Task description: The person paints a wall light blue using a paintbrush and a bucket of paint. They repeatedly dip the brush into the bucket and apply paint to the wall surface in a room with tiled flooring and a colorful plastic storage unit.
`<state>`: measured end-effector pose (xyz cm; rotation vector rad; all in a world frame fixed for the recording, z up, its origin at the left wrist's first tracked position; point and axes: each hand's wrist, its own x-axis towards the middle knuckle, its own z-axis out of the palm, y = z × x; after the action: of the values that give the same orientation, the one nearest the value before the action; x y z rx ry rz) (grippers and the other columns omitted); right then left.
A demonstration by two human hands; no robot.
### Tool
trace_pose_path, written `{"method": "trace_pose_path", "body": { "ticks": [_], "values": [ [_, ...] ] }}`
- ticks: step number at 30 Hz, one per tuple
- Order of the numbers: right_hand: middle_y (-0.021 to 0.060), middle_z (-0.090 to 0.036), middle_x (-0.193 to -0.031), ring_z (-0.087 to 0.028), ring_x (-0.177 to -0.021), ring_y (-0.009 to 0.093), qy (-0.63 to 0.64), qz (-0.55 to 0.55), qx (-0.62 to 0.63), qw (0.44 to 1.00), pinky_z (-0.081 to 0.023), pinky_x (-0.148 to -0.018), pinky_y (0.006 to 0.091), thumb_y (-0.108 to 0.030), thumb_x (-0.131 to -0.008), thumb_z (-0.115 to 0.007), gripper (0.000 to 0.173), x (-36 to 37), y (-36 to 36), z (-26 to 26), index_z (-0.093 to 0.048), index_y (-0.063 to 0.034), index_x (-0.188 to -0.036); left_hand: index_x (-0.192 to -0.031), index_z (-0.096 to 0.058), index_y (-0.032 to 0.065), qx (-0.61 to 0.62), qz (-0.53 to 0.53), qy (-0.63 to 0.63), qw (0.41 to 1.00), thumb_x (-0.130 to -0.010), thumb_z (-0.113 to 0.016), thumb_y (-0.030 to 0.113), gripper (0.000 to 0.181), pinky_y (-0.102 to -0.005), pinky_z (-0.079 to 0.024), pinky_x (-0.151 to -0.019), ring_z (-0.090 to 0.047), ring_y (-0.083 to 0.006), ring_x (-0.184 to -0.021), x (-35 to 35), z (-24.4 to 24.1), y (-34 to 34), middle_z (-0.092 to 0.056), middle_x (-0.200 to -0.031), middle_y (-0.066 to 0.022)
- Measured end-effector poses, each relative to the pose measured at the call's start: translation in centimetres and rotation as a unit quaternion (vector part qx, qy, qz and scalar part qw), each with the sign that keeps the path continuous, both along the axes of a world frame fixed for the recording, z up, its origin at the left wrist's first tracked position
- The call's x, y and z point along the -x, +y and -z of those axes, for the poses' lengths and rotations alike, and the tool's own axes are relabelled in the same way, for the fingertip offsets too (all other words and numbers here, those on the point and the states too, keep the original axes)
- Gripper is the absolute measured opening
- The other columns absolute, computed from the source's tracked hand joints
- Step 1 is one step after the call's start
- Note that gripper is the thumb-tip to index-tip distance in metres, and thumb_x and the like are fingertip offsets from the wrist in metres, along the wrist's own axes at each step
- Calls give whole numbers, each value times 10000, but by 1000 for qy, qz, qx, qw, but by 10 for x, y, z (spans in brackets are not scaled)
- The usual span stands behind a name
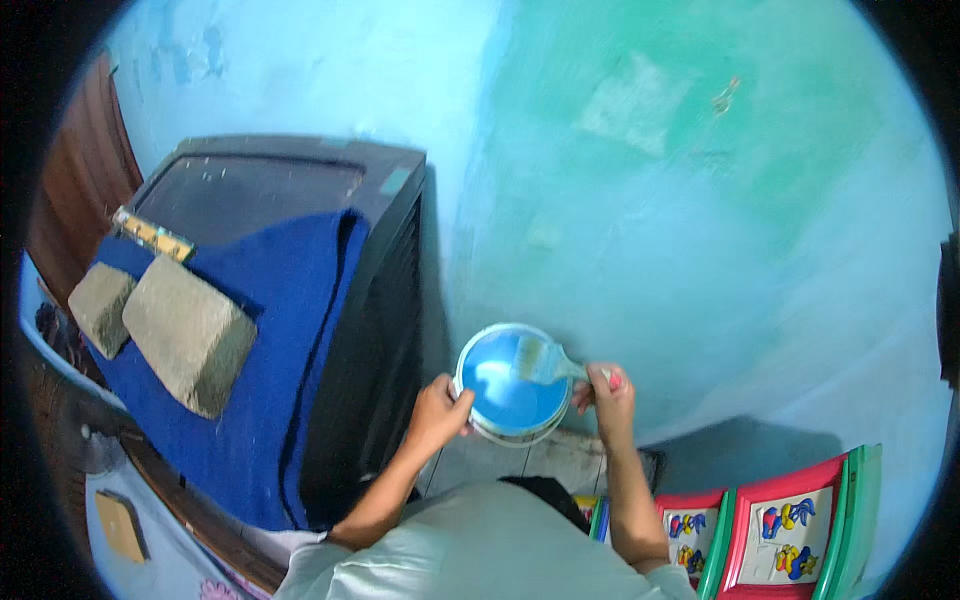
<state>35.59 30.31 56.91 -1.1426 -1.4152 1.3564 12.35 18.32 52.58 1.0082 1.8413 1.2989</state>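
Observation:
My left hand (441, 412) grips the rim of a white paint bucket (520, 433) from its left side, thumb over the edge. Blue paint (504, 394) with a bright reflection fills the view inside the bucket. In my right hand (613, 401) is the handle of a flat paintbrush (551, 362), its bristles pointing left over the bucket's opening. Whether the bristles touch the paint cannot be told. Ahead rises a wall (637, 277), light blue in most parts, with a green patch (765, 142) at the upper right.
A dark cabinet-like unit (390, 300) stands at left, draped with blue cloth (262, 277). Two rough blocks (180, 322) and a yellowish strip (157, 236) rest on top. Low at right is a red and green plastic drawer unit (791, 517). A nail or hook (724, 97) sticks from the wall.

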Motion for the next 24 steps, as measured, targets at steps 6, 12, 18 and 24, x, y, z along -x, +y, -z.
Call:
{"method": "trace_pose_path", "body": {
  "ticks": [6,12,18,24],
  "values": [
    [176,-650,-799,-629,-675,316,-295,-236,-343,860,-505,-614,369,-226,-878,-628,252,42,9,-11,-646,4,-979,-722,-518,-36,-3,-6,19,1000,-810,-578,207,265,-325,-499,-499,-633,-215,-469,-1,-9,-14,-597,-527,-158],
    [162,-644,-892,-626,-796,358,-389,-264,-383,795,-500,-701,441,-257,-878,-601,256,61,21,21,-652,-27,-979,-751,-535,-53,6,2,16,1000,-802,-576,217,278,-329,-503,-498,-633,-224,-467,-4,-17,-21,-605,-544,-170],
    [143,-653,-897,-633,-789,330,-423,-238,-366,794,-505,-705,405,-258,-863,-623,242,61,15,4,-673,-55,-985,-764,-550,-50,5,-6,19,1000,-804,-582,243,297,-346,-516,-525,-645,-238,-489,-5,-15,-23,-614,-560,-174],
    [127,-656,-853,-634,-747,322,-403,-188,-378,812,-503,-657,427,-268,-856,-626,242,55,6,5,-665,-77,-999,-783,-535,-43,2,-4,59,998,-812,-575,227,274,-337,-507,-529,-648,-228,-488,-4,-8,-17,-609,-551,-154]
  ]
}}
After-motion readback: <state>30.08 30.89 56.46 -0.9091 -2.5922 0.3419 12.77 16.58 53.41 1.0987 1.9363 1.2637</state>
